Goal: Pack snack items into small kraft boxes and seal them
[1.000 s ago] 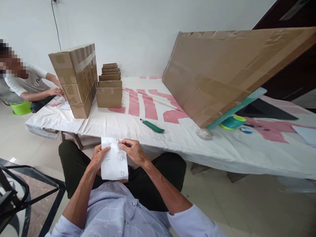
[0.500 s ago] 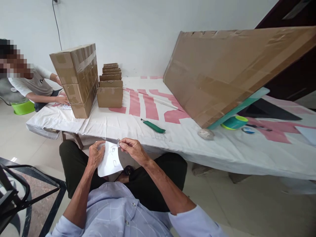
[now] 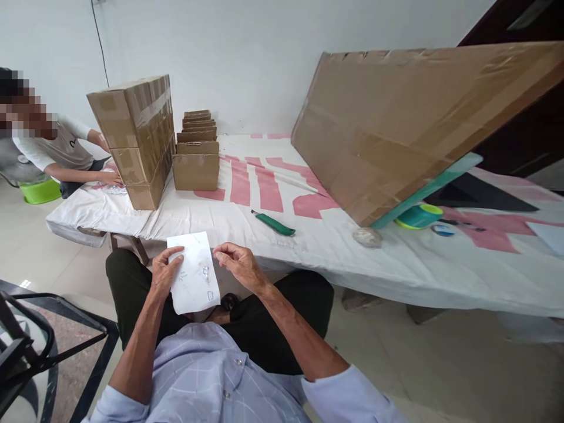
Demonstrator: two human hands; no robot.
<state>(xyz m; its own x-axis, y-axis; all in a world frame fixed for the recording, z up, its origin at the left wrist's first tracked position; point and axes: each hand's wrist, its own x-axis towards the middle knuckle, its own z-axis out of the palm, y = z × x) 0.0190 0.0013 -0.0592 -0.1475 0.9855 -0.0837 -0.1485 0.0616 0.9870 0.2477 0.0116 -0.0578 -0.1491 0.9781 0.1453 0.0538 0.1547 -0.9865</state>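
Observation:
My left hand [image 3: 163, 271] is closed on the left edge of a sheet of white paper [image 3: 189, 289], thumb on top. The sheet hangs over my lap and bears a few small drawn outlines and faint marks. Just off its right edge is my right hand [image 3: 241, 265], its thumb and index finger pinched together. Whatever that pinch holds, if anything, is too small to make out. A green utility knife [image 3: 275, 224] lies on the table beyond my hands, apart from both.
A low table [image 3: 211, 220] under a white and red cloth stands before me. On it are stacked cardboard boxes [image 3: 145, 138], a row of cardboard pieces [image 3: 196, 171], a large tilted carton [image 3: 396, 117] and a tape roll [image 3: 418, 216]. Another person [image 3: 73, 150] sits at the left.
The paper now shows a larger face and reaches farther up. My right fingers, earlier at its upper right corner, are now just off its right edge. The left hand shifted slightly left.

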